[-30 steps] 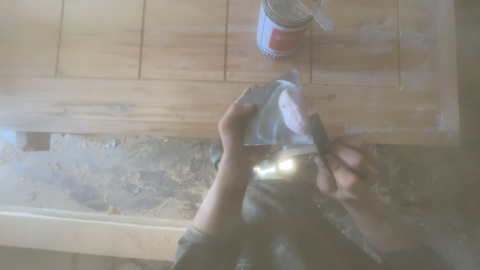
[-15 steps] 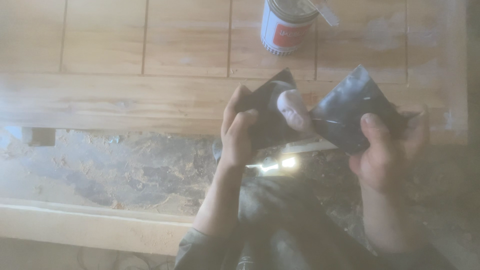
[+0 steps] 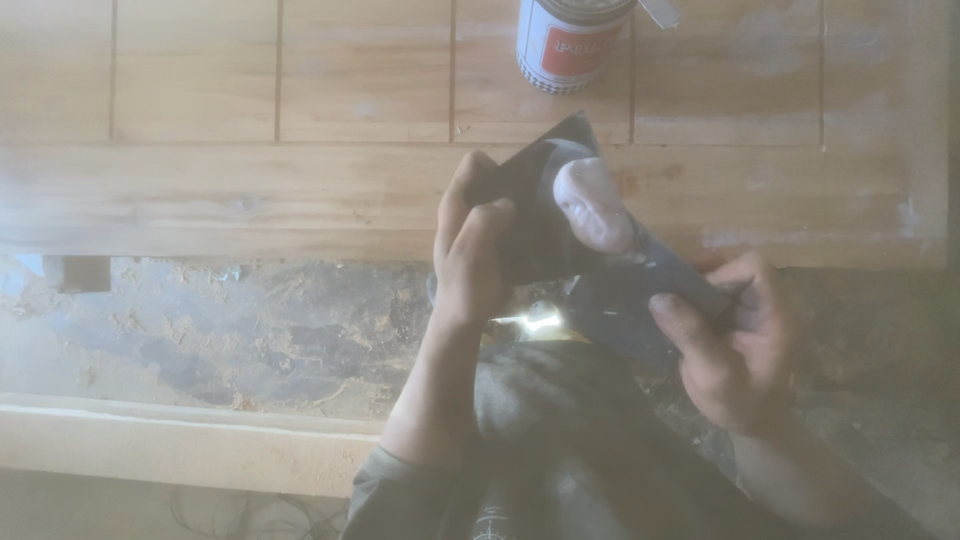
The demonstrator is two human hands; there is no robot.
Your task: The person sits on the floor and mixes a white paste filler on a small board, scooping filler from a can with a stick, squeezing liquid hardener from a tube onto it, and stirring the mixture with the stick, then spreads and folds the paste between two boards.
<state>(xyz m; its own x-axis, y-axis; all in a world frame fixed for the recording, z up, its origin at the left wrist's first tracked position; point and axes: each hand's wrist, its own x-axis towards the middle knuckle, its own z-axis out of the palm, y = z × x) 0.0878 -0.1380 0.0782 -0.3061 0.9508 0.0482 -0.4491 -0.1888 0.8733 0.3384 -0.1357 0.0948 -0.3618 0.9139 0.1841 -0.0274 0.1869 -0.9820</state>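
My left hand (image 3: pixel 472 250) grips a dark sheet of sandpaper (image 3: pixel 540 215) that carries a pale pinkish lump of putty (image 3: pixel 592 205) on its upper face. My right hand (image 3: pixel 725 345) pinches the sheet's lower right end between thumb and fingers, folding it downward. Both hands hover just in front of the edge of a large wooden panel (image 3: pixel 250 190) with recessed rectangular fields. My dark-trousered knee (image 3: pixel 560 430) lies below the hands.
A round tin can (image 3: pixel 570 40) with a red and white label stands on the panel at the top, a pale tool handle (image 3: pixel 660 12) beside it. The floor (image 3: pixel 230 320) is stained and strewn with sawdust. A light wooden beam (image 3: pixel 170 445) runs along the lower left.
My right hand has come down and inward, bringing the sandpaper's right flap from spread wide to folded low. My left hand stays in place holding the sheet.
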